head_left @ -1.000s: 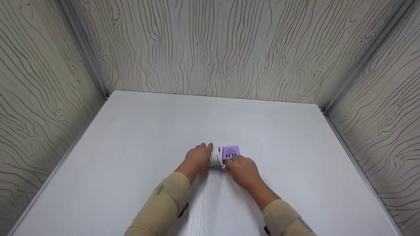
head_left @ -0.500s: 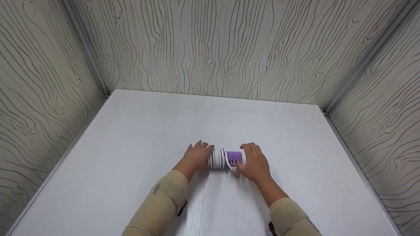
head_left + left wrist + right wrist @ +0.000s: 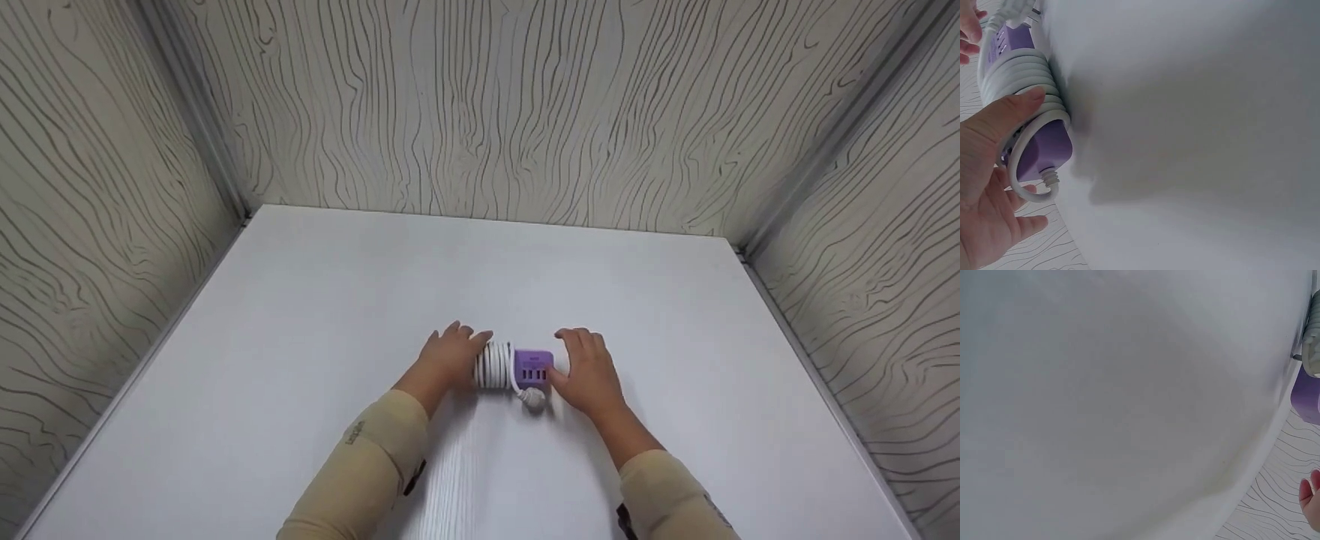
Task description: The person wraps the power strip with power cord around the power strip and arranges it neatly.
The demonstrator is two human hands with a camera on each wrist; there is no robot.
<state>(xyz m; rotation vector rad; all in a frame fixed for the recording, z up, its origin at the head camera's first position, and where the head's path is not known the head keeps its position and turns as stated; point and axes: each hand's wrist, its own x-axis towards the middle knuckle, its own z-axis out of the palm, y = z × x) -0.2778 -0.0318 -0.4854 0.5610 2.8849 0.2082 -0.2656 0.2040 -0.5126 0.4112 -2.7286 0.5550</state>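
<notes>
A purple power strip (image 3: pixel 534 359) with small USB-type ports lies on the white table, a white cord (image 3: pixel 493 366) wound round it in several tight turns. Near the strip's right part the cord's white plug (image 3: pixel 533 399) rests on the near side. My left hand (image 3: pixel 448 360) holds the left end: in the left wrist view its thumb presses the coils (image 3: pixel 1022 76) and its other fingers lie behind the strip. At the opposite end my right hand (image 3: pixel 590 376) is spread, thumb right at the purple edge and fingers apart from it. In the right wrist view its fingertips (image 3: pixel 1310 492) show near the strip.
The white table (image 3: pixel 360 285) extends round the strip on all sides. Wood-grain panels (image 3: pixel 480 112) stand at the back, left and right, with grey metal posts (image 3: pixel 199 112) in the corners.
The right hand has moved right, off the front of the strip, and its fingers have spread. The plug now hangs out at the near side. The left hand keeps its hold.
</notes>
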